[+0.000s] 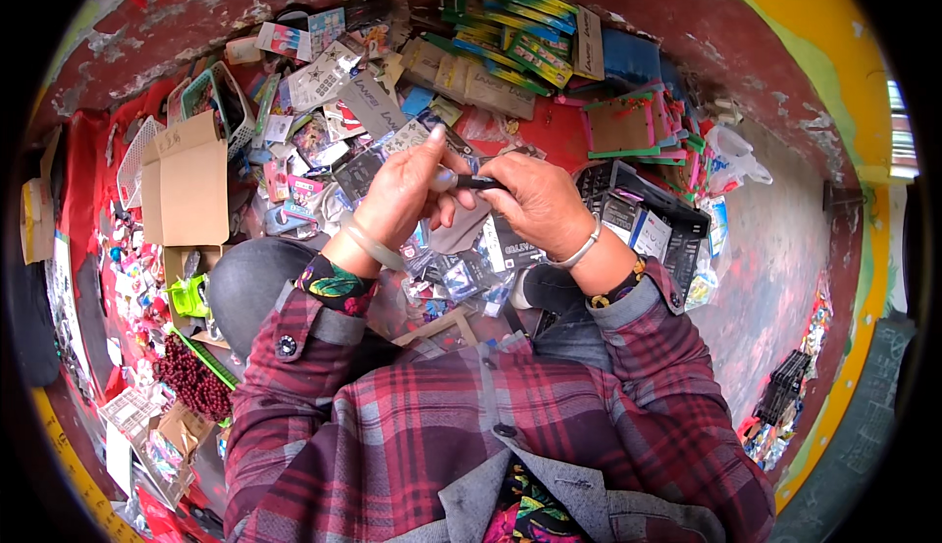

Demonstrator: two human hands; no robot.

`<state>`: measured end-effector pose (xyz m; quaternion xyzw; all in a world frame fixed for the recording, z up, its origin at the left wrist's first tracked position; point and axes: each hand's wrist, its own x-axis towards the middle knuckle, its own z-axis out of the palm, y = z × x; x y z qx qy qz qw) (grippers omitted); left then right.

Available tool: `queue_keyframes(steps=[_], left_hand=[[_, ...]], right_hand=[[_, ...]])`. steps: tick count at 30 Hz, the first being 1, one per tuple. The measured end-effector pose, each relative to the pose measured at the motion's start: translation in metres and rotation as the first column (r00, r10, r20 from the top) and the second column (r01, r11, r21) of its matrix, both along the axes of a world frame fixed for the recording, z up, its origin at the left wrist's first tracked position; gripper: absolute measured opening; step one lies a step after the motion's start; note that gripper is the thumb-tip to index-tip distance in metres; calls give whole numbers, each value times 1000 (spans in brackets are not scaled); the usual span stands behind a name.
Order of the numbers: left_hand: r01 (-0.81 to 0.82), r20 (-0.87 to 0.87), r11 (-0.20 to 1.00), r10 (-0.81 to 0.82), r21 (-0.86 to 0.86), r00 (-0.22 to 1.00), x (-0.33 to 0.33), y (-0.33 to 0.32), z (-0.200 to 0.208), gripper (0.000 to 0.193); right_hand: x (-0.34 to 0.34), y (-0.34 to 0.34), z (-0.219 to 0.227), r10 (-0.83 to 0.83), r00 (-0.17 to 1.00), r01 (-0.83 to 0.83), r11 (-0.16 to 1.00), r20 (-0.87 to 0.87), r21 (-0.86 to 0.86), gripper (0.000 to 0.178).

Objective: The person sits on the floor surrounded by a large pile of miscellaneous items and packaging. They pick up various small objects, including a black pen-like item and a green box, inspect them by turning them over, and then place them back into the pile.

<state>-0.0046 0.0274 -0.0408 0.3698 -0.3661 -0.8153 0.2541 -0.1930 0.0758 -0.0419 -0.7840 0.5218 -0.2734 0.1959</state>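
In front of my chest, both hands are together on a slim black stick-like object (475,181) with a pale, shiny end; its exact kind is hard to make out. My left hand (400,188) is closed around the pale end, its thumb pointing up and away. My right hand (546,202) pinches the black part between thumb and fingers. Below the hands lies a heap of small packaged goods in clear bags and dark cards (461,273). A greyish rounded piece (461,232) shows just beneath the fingers.
An opened cardboard box (186,190) stands on the left, beside a bunch of dark red beads (191,378). A black plastic crate (653,219) holds packs on the right. Stacked yellow-green boxes (530,38) and pink-green framed boards (633,123) sit along the far wall.
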Motion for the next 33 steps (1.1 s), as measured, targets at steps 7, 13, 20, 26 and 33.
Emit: queue_keyframes(steps=[7, 13, 20, 26, 33], left_hand=[[-109, -32, 993, 111, 49, 993, -2, -7, -6, 39], [-88, -83, 996, 89, 25, 993, -2, -6, -13, 37], [-213, -150, 971, 227, 106, 962, -4, -4, -14, 43], [-318, -178, 925, 356, 207, 917, 1, -8, -27, 44], [-299, -194, 930, 341, 213, 920, 0, -8, -28, 42]], right_hand=[[-6, -6, 1, -411, 681, -357, 536, 606, 765, 19], [-1, -3, 4, -492, 557, -448, 499, 669, 741, 23], [3, -3, 6, -558, 542, -341, 538, 629, 771, 25], [3, -4, 14, -589, 530, -279, 558, 610, 781, 26], [2, -4, 14, -550, 540, -239, 626, 637, 743, 27]])
